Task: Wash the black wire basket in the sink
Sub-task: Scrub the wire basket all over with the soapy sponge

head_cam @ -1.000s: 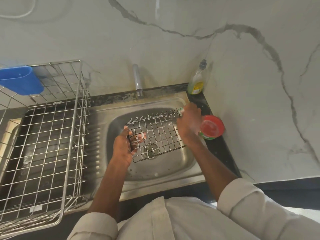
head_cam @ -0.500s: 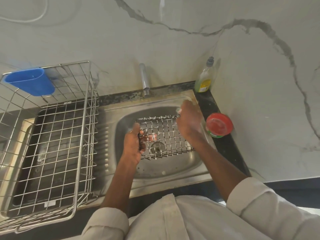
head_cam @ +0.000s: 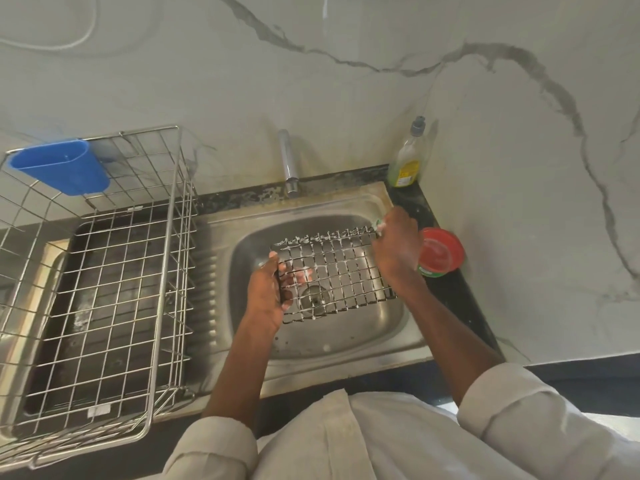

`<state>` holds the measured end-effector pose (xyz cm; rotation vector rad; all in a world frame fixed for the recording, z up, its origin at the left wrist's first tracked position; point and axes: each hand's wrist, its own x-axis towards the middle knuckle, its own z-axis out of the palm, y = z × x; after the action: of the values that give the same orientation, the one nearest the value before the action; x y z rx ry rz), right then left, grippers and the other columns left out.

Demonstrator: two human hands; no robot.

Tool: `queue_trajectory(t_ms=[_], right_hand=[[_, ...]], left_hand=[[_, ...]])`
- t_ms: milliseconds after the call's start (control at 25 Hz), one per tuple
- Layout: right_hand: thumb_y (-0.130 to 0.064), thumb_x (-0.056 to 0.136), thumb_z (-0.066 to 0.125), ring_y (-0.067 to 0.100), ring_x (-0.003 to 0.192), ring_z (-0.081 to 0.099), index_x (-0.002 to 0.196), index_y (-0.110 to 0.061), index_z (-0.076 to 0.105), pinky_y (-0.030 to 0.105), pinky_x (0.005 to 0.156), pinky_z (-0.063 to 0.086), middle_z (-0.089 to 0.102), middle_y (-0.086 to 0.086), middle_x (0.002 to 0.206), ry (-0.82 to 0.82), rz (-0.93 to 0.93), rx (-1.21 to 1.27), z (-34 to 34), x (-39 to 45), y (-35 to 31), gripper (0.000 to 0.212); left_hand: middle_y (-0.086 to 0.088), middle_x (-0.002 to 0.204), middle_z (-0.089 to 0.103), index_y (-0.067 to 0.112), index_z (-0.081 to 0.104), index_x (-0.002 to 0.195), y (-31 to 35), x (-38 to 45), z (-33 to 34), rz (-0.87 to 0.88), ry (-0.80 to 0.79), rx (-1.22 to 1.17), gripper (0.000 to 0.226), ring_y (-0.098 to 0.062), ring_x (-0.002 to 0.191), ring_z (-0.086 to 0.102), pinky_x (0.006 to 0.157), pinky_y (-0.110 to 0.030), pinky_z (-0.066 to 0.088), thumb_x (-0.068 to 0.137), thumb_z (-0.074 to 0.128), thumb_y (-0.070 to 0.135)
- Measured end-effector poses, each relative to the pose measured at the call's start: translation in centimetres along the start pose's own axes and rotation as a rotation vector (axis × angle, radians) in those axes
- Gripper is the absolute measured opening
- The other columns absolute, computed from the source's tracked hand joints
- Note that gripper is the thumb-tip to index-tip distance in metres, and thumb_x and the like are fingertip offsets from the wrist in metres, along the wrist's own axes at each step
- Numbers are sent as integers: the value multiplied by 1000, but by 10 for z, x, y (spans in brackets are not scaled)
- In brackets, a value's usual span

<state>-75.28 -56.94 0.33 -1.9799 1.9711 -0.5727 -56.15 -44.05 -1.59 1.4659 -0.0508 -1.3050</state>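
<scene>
The black wire basket (head_cam: 337, 271), flecked with white soap foam, is held over the steel sink (head_cam: 311, 341). My left hand (head_cam: 268, 294) grips its left edge, fingers curled through the wires. At the basket's far right corner my right hand (head_cam: 396, 249) holds a small green-and-white scrubber (head_cam: 380, 225) pressed against the rim. Most of the scrubber is hidden inside the hand. The sink's drain (head_cam: 313, 294) shows through the basket's mesh.
A tap (head_cam: 288, 162) stands behind the sink. A dish-soap bottle (head_cam: 408, 157) sits in the back right corner, a red-lidded tub (head_cam: 440, 251) just right of my right hand. A large steel dish rack (head_cam: 97, 289) with a blue cup (head_cam: 62, 169) fills the left counter.
My right hand has shifted slightly along the basket's far right corner with the scrubber. The left hand keeps its grip. The camera view has drifted a little.
</scene>
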Motion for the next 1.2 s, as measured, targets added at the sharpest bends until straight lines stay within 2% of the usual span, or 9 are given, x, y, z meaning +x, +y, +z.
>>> queue_trajectory(t_ms=[200, 320, 400, 480, 680, 880, 1000, 1080, 1200], right_hand=[[3, 81, 73, 20, 111, 56, 115, -17, 56, 38, 96, 43, 61, 0, 115, -148, -398, -48, 16, -42, -28, 43], [-1, 83, 76, 23, 106, 58, 118, -16, 58, 35, 83, 38, 64, 1, 112, -54, -201, -69, 6, -15, -7, 43], [-1, 83, 77, 29, 107, 59, 121, -11, 57, 40, 80, 46, 67, 8, 115, -20, -33, -42, -1, 2, 15, 43], [2, 85, 73, 30, 107, 59, 119, -10, 57, 41, 81, 45, 67, 8, 114, -34, -40, -31, -2, -2, 12, 40], [5, 85, 67, 18, 110, 51, 113, -18, 53, 36, 101, 38, 58, -2, 114, -286, -505, -38, 12, -55, -36, 39], [3, 85, 72, 27, 108, 60, 117, -14, 58, 38, 81, 44, 66, 5, 111, -117, -175, -88, -4, -15, 9, 39], [2, 86, 73, 29, 108, 61, 118, -13, 57, 39, 81, 46, 66, 6, 112, -73, -105, -77, -7, -16, 17, 39], [5, 87, 67, 23, 107, 59, 116, -14, 57, 32, 85, 38, 61, 1, 106, -140, -212, -48, -2, -35, -6, 36], [8, 85, 62, 16, 112, 51, 116, -18, 53, 37, 106, 36, 54, -4, 112, -276, -524, -44, 3, -71, -38, 42]], left_hand=[[-9, 83, 72, 24, 58, 67, -6, 7, 4, -29, -18, -80, 50, -17, 60, 51, 38, -22, 20, 109, 48, 47], [-8, 88, 71, 25, 59, 61, -6, 9, -4, -19, 2, -104, 53, -16, 59, 60, 37, -20, 23, 110, 48, 44], [-7, 86, 73, 25, 61, 62, -5, 9, -9, -28, 23, -114, 52, -18, 65, 66, 39, -20, 28, 109, 50, 43], [-8, 88, 74, 25, 61, 62, -5, 9, -6, -41, 23, -114, 51, -18, 67, 66, 41, -19, 32, 109, 51, 42], [-7, 89, 72, 25, 59, 67, -9, 10, -1, -52, 25, -130, 47, -13, 56, 62, 42, -20, 29, 110, 47, 41], [-7, 86, 74, 25, 59, 66, -7, 11, -17, -30, 54, -167, 49, -14, 56, 64, 41, -20, 30, 111, 47, 39], [-7, 88, 75, 25, 58, 72, -7, 9, -13, -33, 55, -146, 43, -11, 49, 62, 44, -21, 33, 111, 47, 39], [-4, 81, 75, 24, 57, 73, -8, 7, -6, -32, 66, -143, 42, -11, 51, 65, 48, -26, 33, 111, 46, 37], [-5, 83, 75, 25, 54, 72, -9, 8, -2, -30, 64, -180, 43, -12, 51, 67, 43, -23, 28, 113, 43, 35]])
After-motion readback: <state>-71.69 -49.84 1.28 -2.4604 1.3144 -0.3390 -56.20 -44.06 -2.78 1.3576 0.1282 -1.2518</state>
